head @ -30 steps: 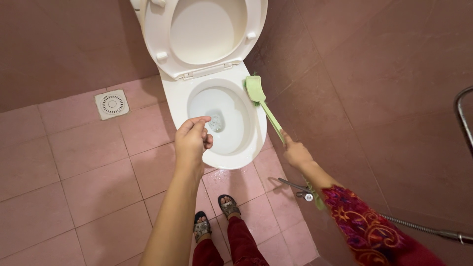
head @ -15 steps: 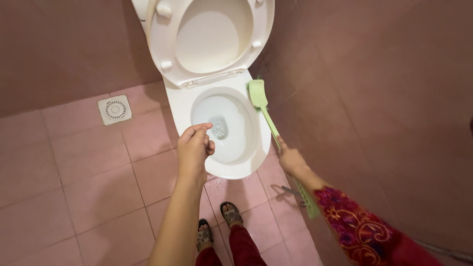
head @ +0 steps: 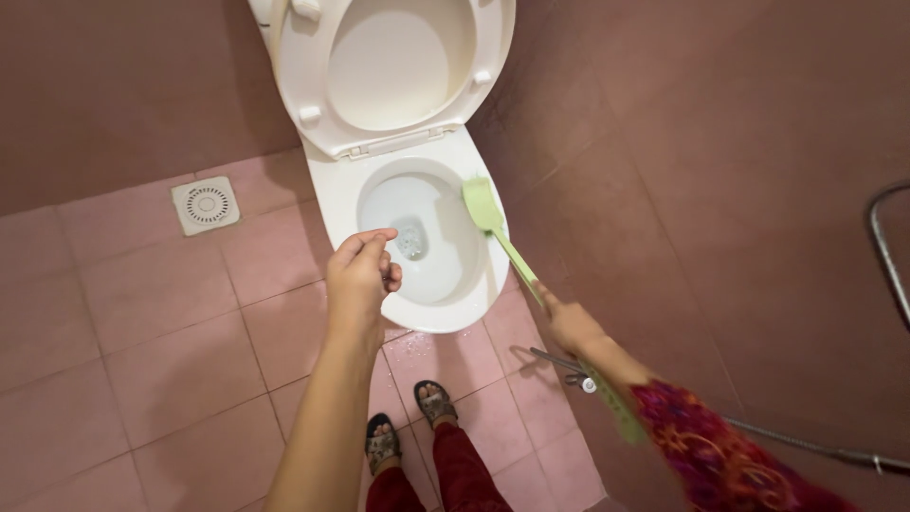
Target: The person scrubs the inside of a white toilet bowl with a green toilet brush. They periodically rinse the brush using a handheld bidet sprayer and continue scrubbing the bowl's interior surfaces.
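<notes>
My right hand [head: 570, 323] grips the long handle of a light green toilet brush [head: 493, 226]. Its flat head rests on the right side of the rim of a white toilet bowl [head: 379, 318]. The toilet's seat and lid [head: 313, 85] are raised against the back. My left hand [head: 358, 280] hovers over the bowl's front left rim, fingers curled loosely with thumb and forefinger pinched, holding nothing I can see. Water sits at the bottom of the bowl.
Pink floor tiles surround the toilet, with a white round-grilled floor drain [head: 205, 204] to the left. Brown walls stand behind and to the right. A metal spray hose [head: 806, 444] and its valve [head: 583, 381] lie low on the right wall. My sandalled feet [head: 409, 425] stand before the bowl.
The brush head has slid from the back right of the rim forward along the right side. My left hand has barely moved.
</notes>
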